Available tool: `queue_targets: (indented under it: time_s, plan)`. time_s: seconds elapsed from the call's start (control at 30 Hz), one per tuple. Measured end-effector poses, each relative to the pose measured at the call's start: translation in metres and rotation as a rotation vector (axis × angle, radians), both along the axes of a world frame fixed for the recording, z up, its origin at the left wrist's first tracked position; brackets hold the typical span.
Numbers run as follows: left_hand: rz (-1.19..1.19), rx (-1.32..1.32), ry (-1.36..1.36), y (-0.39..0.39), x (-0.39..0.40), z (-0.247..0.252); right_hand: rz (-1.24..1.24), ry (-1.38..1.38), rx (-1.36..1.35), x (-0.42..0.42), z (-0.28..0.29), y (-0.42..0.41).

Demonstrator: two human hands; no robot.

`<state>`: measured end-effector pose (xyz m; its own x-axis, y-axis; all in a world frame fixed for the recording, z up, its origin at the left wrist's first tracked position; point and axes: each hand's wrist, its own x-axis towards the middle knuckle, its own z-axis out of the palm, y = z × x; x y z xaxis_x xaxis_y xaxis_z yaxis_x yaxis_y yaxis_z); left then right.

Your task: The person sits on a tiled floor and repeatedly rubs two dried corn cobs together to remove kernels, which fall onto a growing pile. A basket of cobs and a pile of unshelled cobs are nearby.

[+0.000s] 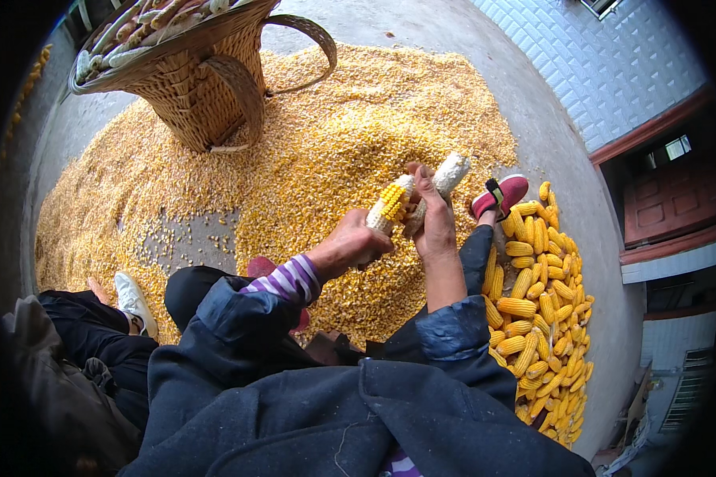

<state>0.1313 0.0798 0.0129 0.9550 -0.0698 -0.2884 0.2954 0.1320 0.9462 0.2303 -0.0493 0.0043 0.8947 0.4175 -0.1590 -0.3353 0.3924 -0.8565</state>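
Observation:
My left hand point(352, 241) is closed around the lower end of a partly shelled corn cob point(389, 204), which tilts up to the right and keeps a patch of yellow kernels on its upper part. In my right hand point(435, 220) is a bare white corn cob point(451, 174), also slanting up to the right, beside the first cob. The two cobs are close together; fingers hide whether they touch. Under both hands spreads a wide heap of loose corn kernels point(334, 149) on the floor.
A wicker basket point(185, 89) full of stripped cobs stands on the kernels at upper left. Unshelled corn ears point(537, 310) are piled at my right, by my red shoe point(504, 194). Another person sits at my left, with a white shoe point(135, 303) among the kernels. Concrete floor point(602, 298) lies beyond the ears.

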Motion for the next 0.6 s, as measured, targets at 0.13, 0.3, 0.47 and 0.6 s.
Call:
queue_targets:
  time_s: [0.13,0.3,0.47,0.6]
  plan:
    - [0.286,0.585,-0.233,-0.013,0.002,-0.023,-0.004,-0.118,-0.121,-0.026,0.017,0.030]
    - [0.119,0.169,-0.130,-0.009,0.003,-0.019,-0.305,-0.423,-0.426,-0.025,0.001,0.036]
    - [-0.069,-0.147,-0.016,0.001,-0.003,-0.010,-0.262,-0.309,-0.378,-0.016,-0.005,0.027]
    - [-0.025,-0.263,0.027,-0.001,0.000,-0.001,-0.177,-0.057,-0.131,0.001,-0.009,0.007]
